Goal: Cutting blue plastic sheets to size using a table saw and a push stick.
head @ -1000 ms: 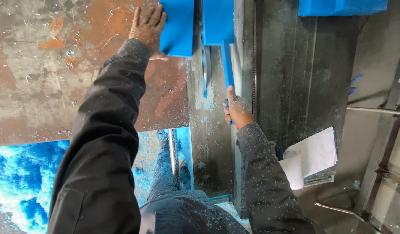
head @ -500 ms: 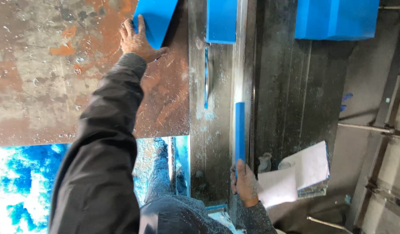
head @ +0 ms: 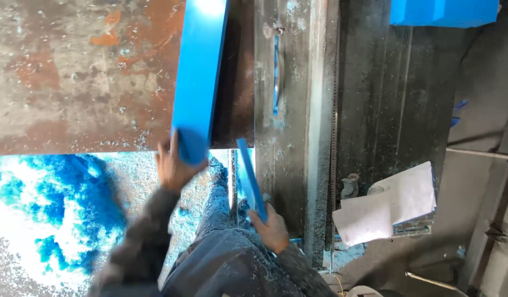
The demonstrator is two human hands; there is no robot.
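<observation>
The left hand grips the near end of a wide blue board, its fingers curled around the rounded corner. The board is smooth, flat and plastic-looking, with clean straight edges, and it lies along the right edge of a rusty metal surface that is mottled orange, brown and grey and scuffed all over. The near end of the board hangs past the surface's front edge.

The right hand holds a narrow blue strip of the same smooth material, fingers closed around its lower end. The strip is thin, long and slightly tilted, rising from the hand toward a dusty steel rail that carries a slim upright blade in a slot.

Both sleeves are dark and flecked with pale dust. The floor to the left is covered in a loose drift of blue and white shavings.

Counted: two blue pieces in hand, one wide and one narrow, plus one more blue block at the top right, well apart. One sheaf of white papers lies on the dark ribbed panel to the right.
</observation>
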